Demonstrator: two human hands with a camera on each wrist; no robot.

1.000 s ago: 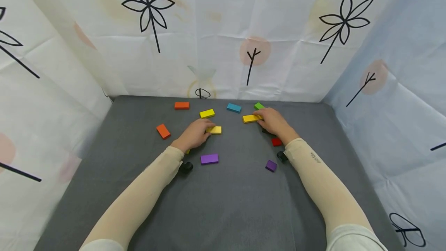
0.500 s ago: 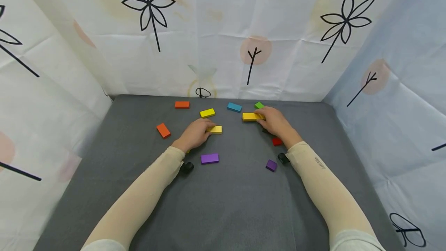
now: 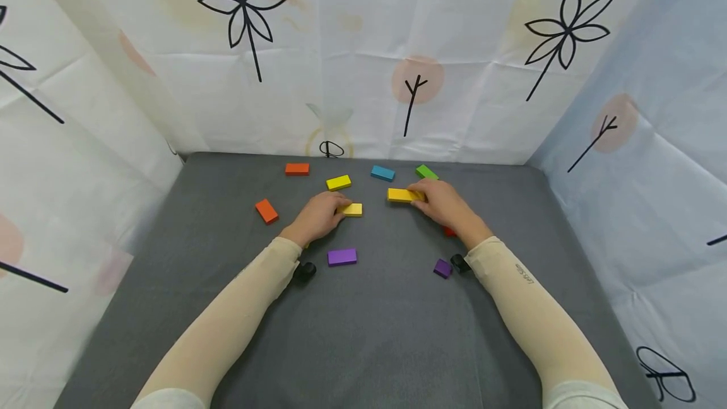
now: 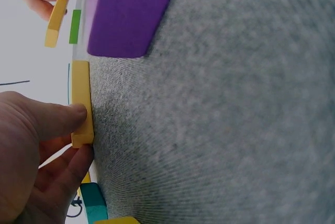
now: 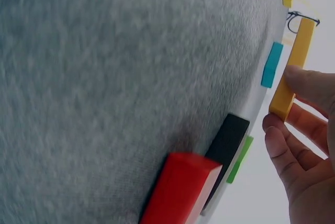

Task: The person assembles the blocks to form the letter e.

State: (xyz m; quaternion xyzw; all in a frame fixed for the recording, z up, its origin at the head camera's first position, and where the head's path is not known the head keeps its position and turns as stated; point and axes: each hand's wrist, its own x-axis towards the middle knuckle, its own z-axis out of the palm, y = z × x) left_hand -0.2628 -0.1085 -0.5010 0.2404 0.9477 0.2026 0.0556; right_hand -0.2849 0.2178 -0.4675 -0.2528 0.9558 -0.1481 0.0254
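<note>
While the left hand (image 3: 319,214) pinches the left end of a pale yellow block (image 3: 354,210) at the centre of the head view, the right hand (image 3: 445,202) grips the right end of a golden-yellow block (image 3: 400,195) a little higher and to the right. The free ends point toward each other across a gap. In the right wrist view the golden-yellow block looks raised off the counter (image 3: 369,333); whether the pale one bears on the cloth is hard to tell.

The step in hand seems to be positioning these two blocks, one per hand. The next move would call for a steady left pinch and a controlled right wrist, since each block is held near one end and could swing or tip. The green block (image 3: 426,172), just beyond the right hand, is close enough to be nudged.

Both held pieces are slim rectangular bars with flat faces and crisp edges, probably painted wood. In the right wrist view, a thick, smooth red block (image 5: 180,190) and a matte black block (image 5: 228,140) lie at the lower centre. A glossy-looking purple block (image 3: 342,257) sits below the left hand in the head view. The grey cloth covering has a coarse, fuzzy weave; the white backdrop (image 3: 363,81) behind is thin, creased fabric.
</note>
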